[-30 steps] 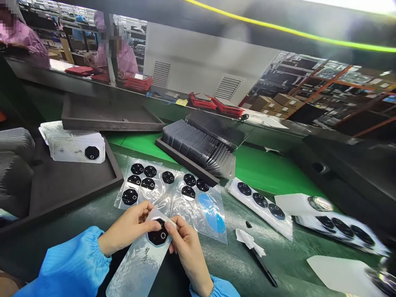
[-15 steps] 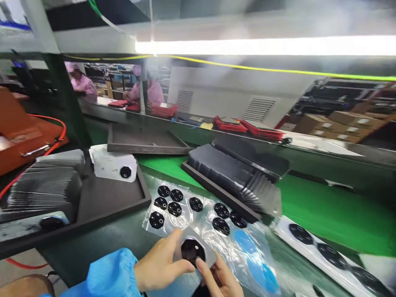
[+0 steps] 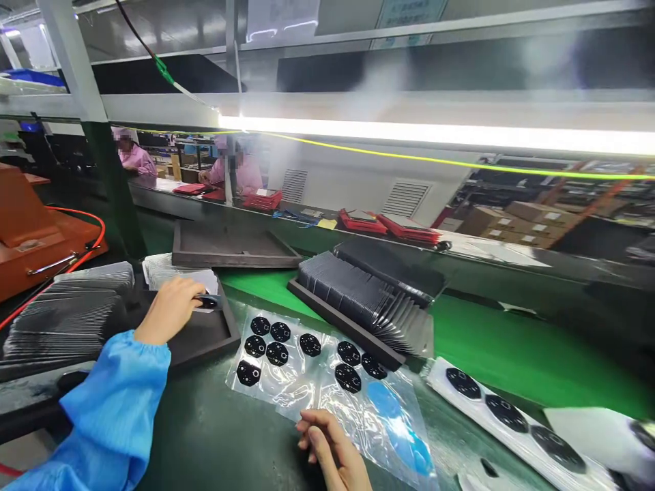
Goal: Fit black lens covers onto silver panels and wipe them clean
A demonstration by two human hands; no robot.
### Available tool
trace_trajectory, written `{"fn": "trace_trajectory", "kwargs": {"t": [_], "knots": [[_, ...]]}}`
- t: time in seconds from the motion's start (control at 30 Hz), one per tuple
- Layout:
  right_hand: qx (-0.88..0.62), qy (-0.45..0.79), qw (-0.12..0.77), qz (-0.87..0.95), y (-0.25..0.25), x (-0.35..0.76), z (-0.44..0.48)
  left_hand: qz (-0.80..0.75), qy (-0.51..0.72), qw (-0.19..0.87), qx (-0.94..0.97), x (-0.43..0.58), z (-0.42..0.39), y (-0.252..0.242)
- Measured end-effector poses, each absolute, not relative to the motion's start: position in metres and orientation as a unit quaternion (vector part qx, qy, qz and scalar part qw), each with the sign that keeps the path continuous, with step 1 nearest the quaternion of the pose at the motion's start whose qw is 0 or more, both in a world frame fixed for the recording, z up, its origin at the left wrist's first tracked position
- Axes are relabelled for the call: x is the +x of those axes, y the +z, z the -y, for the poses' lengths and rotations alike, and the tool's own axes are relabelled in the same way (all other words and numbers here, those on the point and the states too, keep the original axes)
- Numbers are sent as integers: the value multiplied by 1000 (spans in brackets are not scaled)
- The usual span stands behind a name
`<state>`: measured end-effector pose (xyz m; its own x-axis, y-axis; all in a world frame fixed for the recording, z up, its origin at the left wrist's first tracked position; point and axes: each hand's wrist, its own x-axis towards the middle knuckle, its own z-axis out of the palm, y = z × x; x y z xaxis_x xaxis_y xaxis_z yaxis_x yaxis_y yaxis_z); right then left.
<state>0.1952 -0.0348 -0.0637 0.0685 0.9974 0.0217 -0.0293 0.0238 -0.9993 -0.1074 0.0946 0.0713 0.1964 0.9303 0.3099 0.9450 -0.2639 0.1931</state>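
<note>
My left hand (image 3: 171, 307), in a blue sleeve, reaches over the dark tray (image 3: 233, 327) at the left. Its fingers are closed on a thin grey plate that bears a black disc (image 3: 209, 300); most of the plate is hidden behind the hand. Pale plates (image 3: 157, 266) stand just behind it in the tray. My right hand (image 3: 332, 447) hovers by the near edge of a clear plastic sheet (image 3: 301, 389), loosely curled with fingers apart and nothing in it. Several black octagonal discs (image 3: 277, 354) lie on the sheet, along with blue round pieces (image 3: 383, 399).
A stack of grey plates (image 3: 66, 314) fills the tray's left side. Dark plates (image 3: 353, 286) stand in another tray at the centre. A white strip with black discs (image 3: 504, 412) lies at right. An orange machine (image 3: 35, 232) is far left; two people in pink work across the bench.
My left hand has moved left from the front of the bench to the tray, carrying the plate with the black disc. My right hand has let go of it. The view has tilted up.
</note>
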Motion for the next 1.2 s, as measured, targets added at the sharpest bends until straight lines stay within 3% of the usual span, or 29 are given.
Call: {"fn": "trace_trajectory", "kwargs": {"t": [0.3,0.67,0.93,1.07,1.2], "knots": [[-472,473,498,552,-57,204,30,590,-180,34,-786,-140,-142,31],[-471,447,476,594,-53,202,29,602,-174,70,-776,-143,-142,14],[-475,482,488,551,-61,197,28,460,-269,195,-823,-71,-107,21],[-496,455,551,493,-59,204,20,309,-332,126,-882,5,-62,5],[-585,321,641,380,-40,260,-18,225,-318,11,-921,63,-13,-29]]}}
